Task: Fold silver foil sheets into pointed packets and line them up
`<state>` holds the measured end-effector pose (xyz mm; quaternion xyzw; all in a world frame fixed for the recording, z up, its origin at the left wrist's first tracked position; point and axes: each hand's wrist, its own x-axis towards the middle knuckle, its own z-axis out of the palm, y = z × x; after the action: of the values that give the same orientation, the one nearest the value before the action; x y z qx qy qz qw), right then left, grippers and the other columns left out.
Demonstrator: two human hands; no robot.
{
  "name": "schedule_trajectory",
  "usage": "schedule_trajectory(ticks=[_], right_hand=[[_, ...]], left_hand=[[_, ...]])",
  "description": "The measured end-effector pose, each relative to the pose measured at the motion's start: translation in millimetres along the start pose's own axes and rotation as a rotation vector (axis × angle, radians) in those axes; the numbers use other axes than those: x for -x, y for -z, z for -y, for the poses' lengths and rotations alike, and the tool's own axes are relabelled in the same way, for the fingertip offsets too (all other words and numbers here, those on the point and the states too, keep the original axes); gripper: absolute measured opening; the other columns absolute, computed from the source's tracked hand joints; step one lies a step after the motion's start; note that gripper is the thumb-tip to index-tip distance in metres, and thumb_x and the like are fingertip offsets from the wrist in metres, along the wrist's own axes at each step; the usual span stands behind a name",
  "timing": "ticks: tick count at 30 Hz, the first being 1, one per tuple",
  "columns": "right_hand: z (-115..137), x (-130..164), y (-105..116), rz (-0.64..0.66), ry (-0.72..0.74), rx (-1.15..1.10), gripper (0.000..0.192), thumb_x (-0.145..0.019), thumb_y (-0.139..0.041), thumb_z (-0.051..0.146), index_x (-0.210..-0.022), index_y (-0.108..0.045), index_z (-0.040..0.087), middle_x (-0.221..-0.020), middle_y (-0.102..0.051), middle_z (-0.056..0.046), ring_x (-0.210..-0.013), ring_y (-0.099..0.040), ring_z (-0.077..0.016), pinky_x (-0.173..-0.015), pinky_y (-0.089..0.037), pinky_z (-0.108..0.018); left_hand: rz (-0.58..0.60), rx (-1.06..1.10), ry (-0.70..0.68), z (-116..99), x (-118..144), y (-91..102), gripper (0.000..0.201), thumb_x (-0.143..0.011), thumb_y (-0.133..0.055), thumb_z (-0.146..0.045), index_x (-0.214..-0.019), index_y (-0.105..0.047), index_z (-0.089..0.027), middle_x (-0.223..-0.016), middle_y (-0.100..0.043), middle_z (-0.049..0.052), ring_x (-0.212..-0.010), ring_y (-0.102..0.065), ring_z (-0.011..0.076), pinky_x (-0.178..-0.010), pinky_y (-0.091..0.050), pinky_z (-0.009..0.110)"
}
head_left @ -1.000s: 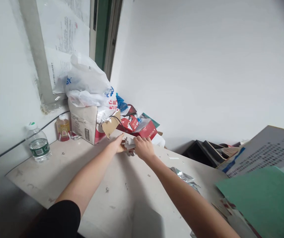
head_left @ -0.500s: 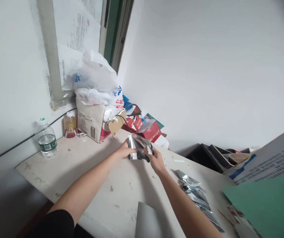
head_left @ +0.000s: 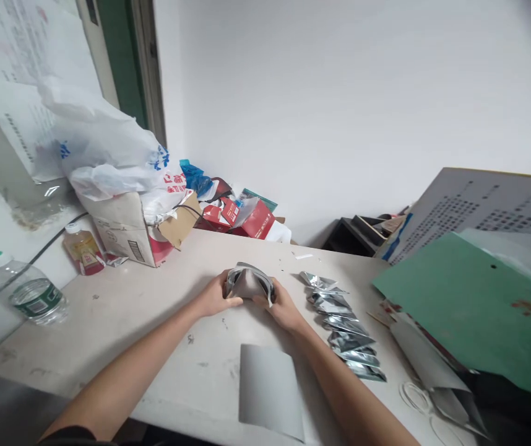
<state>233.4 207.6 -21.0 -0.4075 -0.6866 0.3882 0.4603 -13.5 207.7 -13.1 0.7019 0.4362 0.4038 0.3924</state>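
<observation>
My left hand (head_left: 219,293) and my right hand (head_left: 280,305) grip the two sides of a silver-grey foil bag (head_left: 248,286) above the middle of the table. The bag bulges into a curved, arch-like shape, with dark gaps at its left and right inner edges. Both thumbs lie along its near side, while the other fingers are partly hidden behind it. A flat, slightly curled grey sheet (head_left: 270,390) lies nearer my body, between my forearms. To the right of my right hand, several shiny folded foil pieces (head_left: 342,325) form an overlapping row.
At the left stand a water bottle (head_left: 38,297), a bottle of amber liquid (head_left: 84,249) and a carton (head_left: 124,226) under a white plastic bag (head_left: 112,145). Red boxes (head_left: 256,220) sit at the back. A green folder (head_left: 470,303) and white cord (head_left: 416,396) lie right.
My view has swung to the right. The foil bag, shiny and stretched sideways before, now bulges between my hands with its grey matte side showing. Both hands still hold it.
</observation>
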Motion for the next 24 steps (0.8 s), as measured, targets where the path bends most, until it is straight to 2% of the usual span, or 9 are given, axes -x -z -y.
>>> schedule_trajectory(ticks=[2,4,7,9,12,15,19,21,24], right_hand=[[-3,0,-2,-0.005,0.016,-0.007,0.059,-0.082,-0.083,0.047,-0.133,-0.067,0.021,-0.131,-0.074,-0.011,-0.115,-0.069,-0.0316,-0.100,-0.056,-0.045],[-8,-2,-5,-0.024,0.029,0.005,0.059,-0.084,-0.081,0.047,-0.135,-0.066,0.021,-0.134,-0.074,-0.012,-0.119,-0.069,-0.0327,-0.104,-0.056,-0.047],[-15,-6,-11,-0.073,0.034,0.052,0.046,-0.089,-0.075,0.044,-0.128,-0.069,0.020,-0.128,-0.076,-0.013,-0.115,-0.071,-0.0332,-0.104,-0.055,-0.050],[-18,-8,-13,-0.098,0.038,0.084,0.040,-0.091,-0.072,0.041,-0.124,-0.071,0.019,-0.125,-0.077,-0.012,-0.113,-0.071,-0.0326,-0.103,-0.055,-0.050],[-20,-8,-14,-0.118,0.051,0.109,0.039,-0.090,-0.070,0.038,-0.124,-0.071,0.020,-0.124,-0.077,-0.011,-0.113,-0.071,-0.0315,-0.103,-0.055,-0.048],[-20,-6,-14,-0.131,0.051,0.111,0.039,-0.087,-0.070,0.036,-0.122,-0.071,0.019,-0.122,-0.077,-0.011,-0.112,-0.071,-0.0308,-0.101,-0.055,-0.047],[-16,-3,-16,-0.140,0.033,0.081,0.039,-0.087,-0.072,0.035,-0.123,-0.071,0.020,-0.122,-0.077,-0.011,-0.112,-0.070,-0.0305,-0.102,-0.055,-0.048],[-12,-1,-17,-0.140,0.028,0.052,0.047,-0.086,-0.076,0.038,-0.130,-0.068,0.021,-0.129,-0.075,-0.012,-0.116,-0.069,-0.0304,-0.105,-0.054,-0.048],[-8,1,-18,-0.114,0.021,-0.005,0.065,-0.083,-0.083,0.044,-0.141,-0.063,0.023,-0.140,-0.070,-0.012,-0.123,-0.066,-0.0299,-0.106,-0.054,-0.046]], left_hand=[[0.010,-0.011,-0.003,-3,2,-3.8,0.075,-0.081,-0.083,-0.032,-0.149,-0.052,-0.023,-0.121,-0.073,0.007,-0.103,-0.071,0.0249,-0.095,-0.057,0.039],[0.000,-0.032,-0.009,-6,4,-7.2,0.094,-0.079,-0.085,-0.035,-0.161,-0.041,-0.025,-0.142,-0.066,0.013,-0.124,-0.068,0.0308,-0.106,-0.054,0.044],[-0.082,-0.160,0.038,-10,11,-12.7,0.133,-0.055,-0.101,-0.036,-0.169,-0.033,-0.028,-0.169,-0.044,0.017,-0.160,-0.034,0.0458,-0.129,-0.031,0.056],[-0.152,-0.311,0.150,-12,17,-17.9,0.149,-0.044,-0.105,-0.039,-0.172,-0.029,-0.031,-0.171,-0.041,0.017,-0.163,-0.023,0.0521,-0.132,-0.019,0.063],[-0.183,-0.330,0.227,-16,24,-29.1,0.160,-0.041,-0.107,-0.044,-0.175,-0.021,-0.029,-0.171,-0.041,0.020,-0.163,-0.025,0.0538,-0.131,-0.019,0.065],[-0.288,-0.255,0.188,-23,25,-43.0,0.149,-0.054,-0.103,-0.047,-0.175,-0.019,-0.029,-0.173,-0.039,0.019,-0.162,-0.030,0.0489,-0.130,-0.025,0.062],[-0.523,-0.201,0.143,-28,17,-57.4,0.105,-0.078,-0.088,-0.038,-0.167,-0.035,-0.026,-0.162,-0.054,0.018,-0.152,-0.050,0.0398,-0.127,-0.034,0.057],[-0.535,-0.177,0.132,-27,12,-59.3,0.084,-0.081,-0.082,-0.026,-0.158,-0.047,-0.023,-0.150,-0.064,0.017,-0.142,-0.060,0.0352,-0.121,-0.044,0.050],[-0.478,-0.177,0.119,-22,9,-56.2,0.060,-0.080,-0.076,-0.012,-0.138,-0.062,-0.020,-0.131,-0.074,0.014,-0.126,-0.070,0.0307,-0.108,-0.053,0.042]])
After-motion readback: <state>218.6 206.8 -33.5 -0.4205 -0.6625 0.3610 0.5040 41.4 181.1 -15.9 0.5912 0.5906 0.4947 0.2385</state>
